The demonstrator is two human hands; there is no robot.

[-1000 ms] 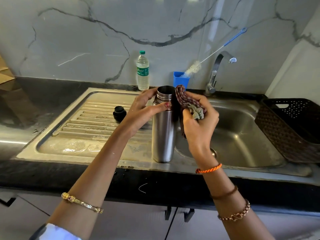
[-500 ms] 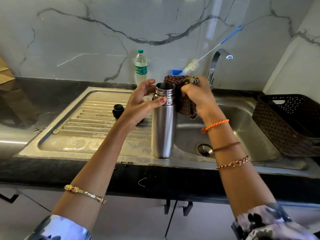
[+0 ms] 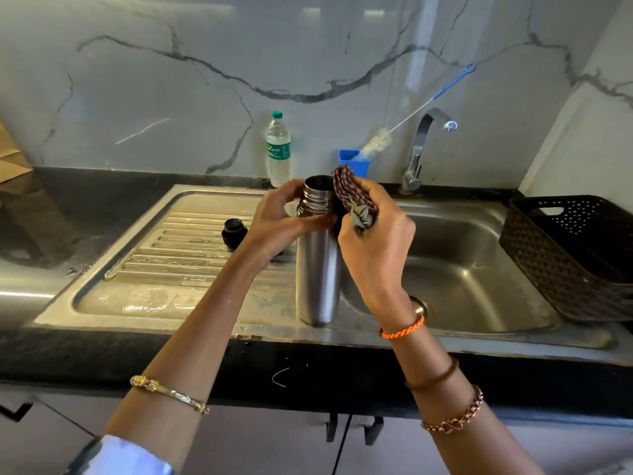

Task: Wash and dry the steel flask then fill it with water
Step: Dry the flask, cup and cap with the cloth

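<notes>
The steel flask stands upright and uncapped on the sink's front rim, between the drainboard and the basin. My left hand grips its threaded neck from the left. My right hand holds a bunched brown patterned cloth against the right side of the neck. The flask's black cap lies on the drainboard behind my left wrist. A plastic water bottle with a green cap stands at the back wall.
The tap rises behind the steel basin. A blue holder with a long bottle brush stands left of it. A dark woven basket sits on the right. The wet drainboard lies to the left.
My right hand has swung the cloth from behind the flask's mouth down to the right side of its neck. The left hand keeps its hold on the neck.
</notes>
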